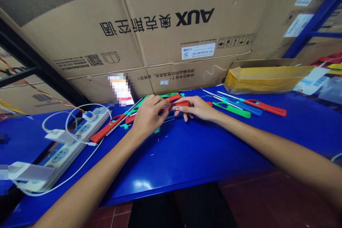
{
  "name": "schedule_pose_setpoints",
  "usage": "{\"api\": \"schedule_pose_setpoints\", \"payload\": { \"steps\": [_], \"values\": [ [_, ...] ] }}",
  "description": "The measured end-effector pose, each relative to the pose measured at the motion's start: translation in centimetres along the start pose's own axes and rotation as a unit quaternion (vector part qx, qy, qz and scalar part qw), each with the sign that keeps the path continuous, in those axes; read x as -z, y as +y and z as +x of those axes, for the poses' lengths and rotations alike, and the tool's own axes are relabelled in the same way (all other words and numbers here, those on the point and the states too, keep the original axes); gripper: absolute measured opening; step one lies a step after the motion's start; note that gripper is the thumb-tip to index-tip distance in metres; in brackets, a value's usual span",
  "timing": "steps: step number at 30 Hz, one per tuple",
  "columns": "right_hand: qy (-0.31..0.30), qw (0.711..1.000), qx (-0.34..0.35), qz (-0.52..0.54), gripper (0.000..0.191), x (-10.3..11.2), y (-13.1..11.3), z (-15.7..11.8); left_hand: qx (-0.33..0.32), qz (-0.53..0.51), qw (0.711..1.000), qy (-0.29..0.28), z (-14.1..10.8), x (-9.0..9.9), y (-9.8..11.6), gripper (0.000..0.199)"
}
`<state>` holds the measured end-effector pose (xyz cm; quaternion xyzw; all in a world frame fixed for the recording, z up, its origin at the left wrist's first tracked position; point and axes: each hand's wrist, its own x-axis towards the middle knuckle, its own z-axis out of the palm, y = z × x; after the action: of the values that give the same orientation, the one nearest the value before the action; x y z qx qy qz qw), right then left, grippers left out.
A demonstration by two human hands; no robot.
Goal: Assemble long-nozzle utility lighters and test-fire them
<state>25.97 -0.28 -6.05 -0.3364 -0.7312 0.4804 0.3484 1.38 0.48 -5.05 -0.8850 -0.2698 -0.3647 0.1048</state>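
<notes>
Well, two bare arms reach out over a shiny blue table (187,160), and the hands meet near its far side. The left hand (148,115) and the right hand (199,108) both seem to pinch a small red plastic piece with a silver metal end (177,105) between fingers and thumb, maybe to keep such a small thing steady. A long red plastic lighter with a thin metal rod (107,130) lies to the left of the hands. A long green plastic lighter (232,110) lies to the right, beside other lighters, perhaps so they are easy to reach. Farther left sits a long white power strip (64,153) with plugs in it. Behind everything stand big brown cardboard boxes (160,32).
</notes>
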Motion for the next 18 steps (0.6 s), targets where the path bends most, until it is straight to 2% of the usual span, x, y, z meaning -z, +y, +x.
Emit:
{"api": "schedule_pose_setpoints", "payload": {
  "steps": [6,10,18],
  "values": [
    [0.019,1.0,0.008,0.001,0.048,0.0,0.1,0.0,0.014,0.0,1.0,-0.002,0.1,0.5,0.3,0.013],
    [0.027,1.0,0.01,0.0,0.049,0.2,0.3,0.0,0.036,-0.02,0.999,0.019,0.2,1.0,0.3,0.013],
    [0.031,0.999,0.0,0.021,0.049,0.3,0.5,0.1,0.094,-0.128,0.987,0.001,0.9,2.1,0.6,0.024]
  ]
}}
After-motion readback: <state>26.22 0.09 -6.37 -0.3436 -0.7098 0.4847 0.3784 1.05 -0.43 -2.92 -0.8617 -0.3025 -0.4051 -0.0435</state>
